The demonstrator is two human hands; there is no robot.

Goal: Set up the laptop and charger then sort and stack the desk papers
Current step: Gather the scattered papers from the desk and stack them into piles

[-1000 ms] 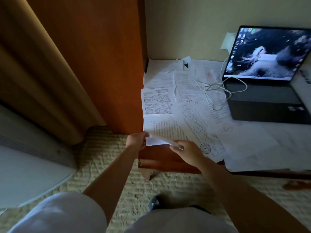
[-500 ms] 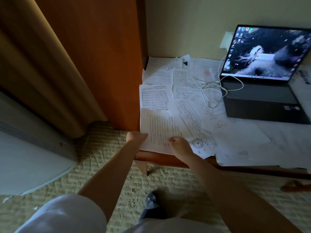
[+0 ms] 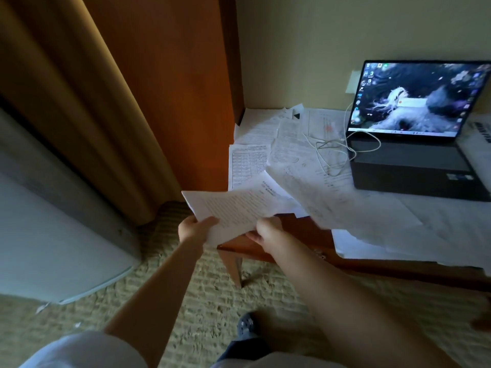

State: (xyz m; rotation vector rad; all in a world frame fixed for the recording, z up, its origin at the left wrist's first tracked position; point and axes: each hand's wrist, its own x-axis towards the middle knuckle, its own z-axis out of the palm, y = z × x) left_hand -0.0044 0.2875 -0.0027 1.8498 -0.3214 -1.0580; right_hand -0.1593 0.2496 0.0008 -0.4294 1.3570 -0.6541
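Observation:
A printed paper sheet point(image 3: 233, 208) is lifted off the desk's near left corner, held at its bottom edge by both hands. My left hand point(image 3: 195, 229) pinches its lower left part and my right hand point(image 3: 268, 232) pinches its lower right part. A second sheet point(image 3: 313, 197) rises blurred just to the right of it. Many loose papers point(image 3: 393, 224) cover the wooden desk point(image 3: 300, 232). The open laptop point(image 3: 417, 144) stands at the back right with its screen lit. A white charger cable point(image 3: 334, 147) loops over the papers to the laptop's left side.
An orange wooden cabinet side point(image 3: 170, 88) stands left of the desk. A tan curtain point(image 3: 66, 96) hangs further left, with a white appliance point(image 3: 53, 235) below it. Carpet point(image 3: 202, 296) lies under the desk. A wall socket point(image 3: 352, 82) sits behind the laptop.
Both hands have lifted the sheet off the desk corner and pulled it toward the left and up. A neighbouring sheet has risen with it. The bare desk corner now shows.

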